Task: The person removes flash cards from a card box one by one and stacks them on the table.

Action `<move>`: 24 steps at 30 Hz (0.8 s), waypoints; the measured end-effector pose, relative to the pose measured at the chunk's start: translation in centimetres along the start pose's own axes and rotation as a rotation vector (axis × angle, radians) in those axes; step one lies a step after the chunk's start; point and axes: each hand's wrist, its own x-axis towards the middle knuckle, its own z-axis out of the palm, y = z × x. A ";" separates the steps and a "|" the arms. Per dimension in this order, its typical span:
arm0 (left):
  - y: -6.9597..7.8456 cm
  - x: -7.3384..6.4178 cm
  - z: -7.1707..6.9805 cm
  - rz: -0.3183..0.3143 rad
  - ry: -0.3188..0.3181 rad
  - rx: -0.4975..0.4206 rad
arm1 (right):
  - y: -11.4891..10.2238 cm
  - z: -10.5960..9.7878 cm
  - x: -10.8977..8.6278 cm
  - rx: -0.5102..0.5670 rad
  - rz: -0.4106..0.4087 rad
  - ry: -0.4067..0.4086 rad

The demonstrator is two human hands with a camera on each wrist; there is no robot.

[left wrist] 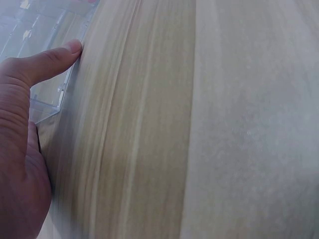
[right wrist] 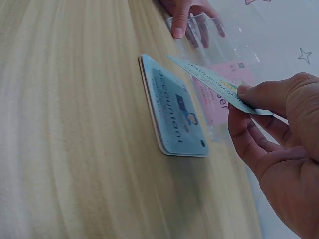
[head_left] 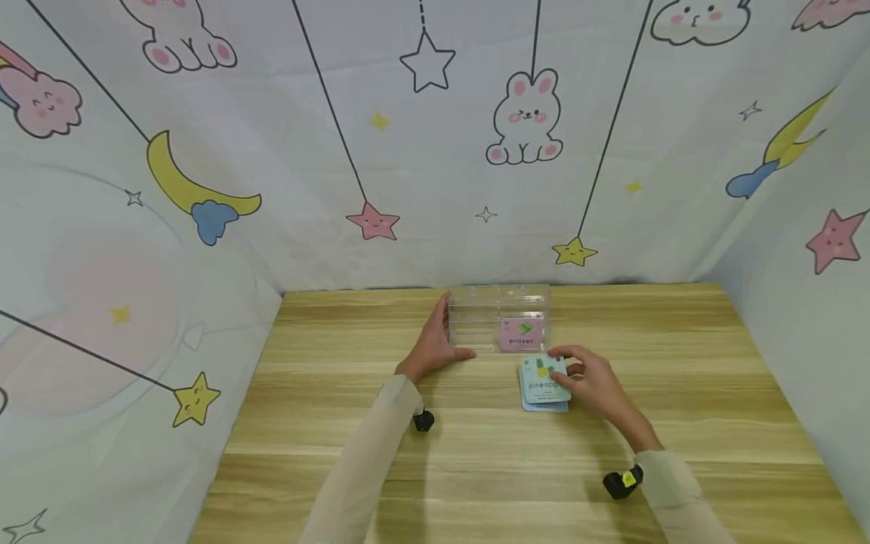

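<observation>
A clear plastic card box (head_left: 473,318) with several compartments lies on the table. My left hand (head_left: 435,344) holds its left end, with the thumb along the near edge and the fingers at the left side. In the box's near right compartment sits a pink eraser card (head_left: 521,335). My right hand (head_left: 595,380) pinches a light green pineapple card (head_left: 546,380) by its right edge, thumb on the printed face. Beneath that raised card, a small stack of cards (right wrist: 174,107) with a blue accountant card on top rests on the table near the box.
The wood-grain table (head_left: 476,468) ends at the back against a white cloth (head_left: 435,166) printed with stars, rabbits and clouds. More of this cloth hangs at the left and right. The box stands near the table's back edge.
</observation>
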 end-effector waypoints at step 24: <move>0.1 0.1 0.0 -0.008 -0.006 0.010 | 1.4 1.4 -0.4 -0.228 -0.068 0.045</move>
